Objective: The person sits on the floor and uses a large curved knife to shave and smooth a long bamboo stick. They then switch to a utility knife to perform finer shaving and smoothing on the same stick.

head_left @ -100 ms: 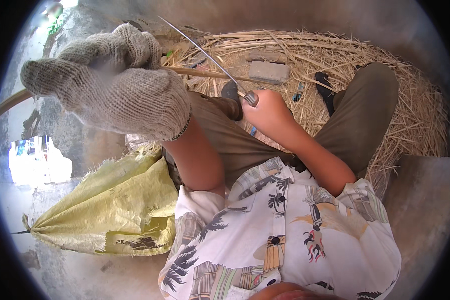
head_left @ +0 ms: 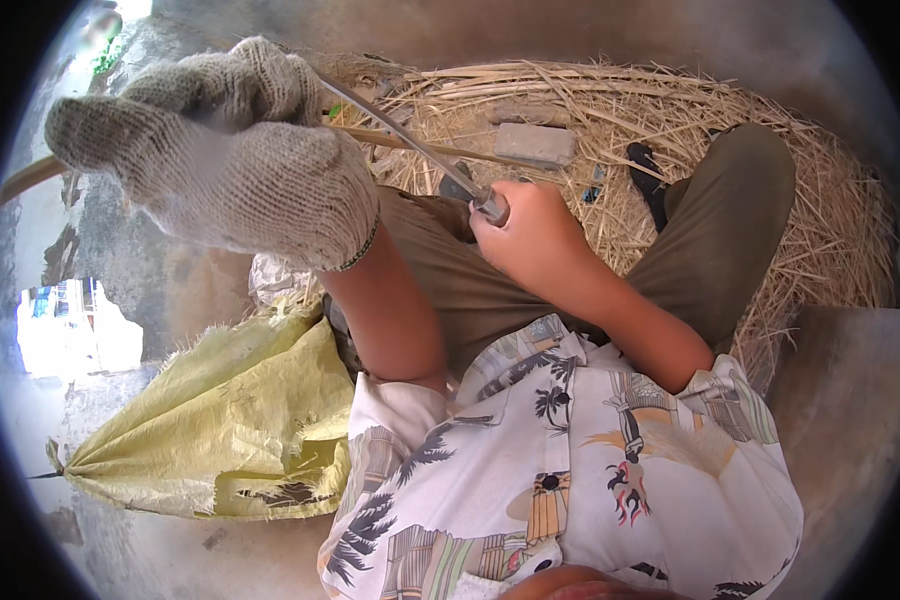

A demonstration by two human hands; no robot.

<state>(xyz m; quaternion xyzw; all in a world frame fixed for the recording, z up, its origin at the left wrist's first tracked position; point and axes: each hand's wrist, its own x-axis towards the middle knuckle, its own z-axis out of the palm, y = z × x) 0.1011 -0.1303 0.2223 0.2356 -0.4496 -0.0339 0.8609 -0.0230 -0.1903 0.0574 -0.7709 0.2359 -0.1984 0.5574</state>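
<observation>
A broad heap of dry, straw-coloured strips and fibres (head_left: 830, 240) covered the floor beyond your legs. The torn yellow woven sack (head_left: 210, 410) lay at your left. The long, slender tan wooden stick (head_left: 31, 181) extended past both sides of your left hand (head_left: 240, 170), which was closed around it in a thick grey knitted glove. Your bare right hand (head_left: 530, 225) gripped the long knife with a narrow grey metal blade (head_left: 400, 130); blade contact with the stick: cannot tell. The grey rectangular brick (head_left: 535, 145) sat on the strips. Progress, judged: partway; loose strips lay about, the stick was unreleased, the amount left unclear.
</observation>
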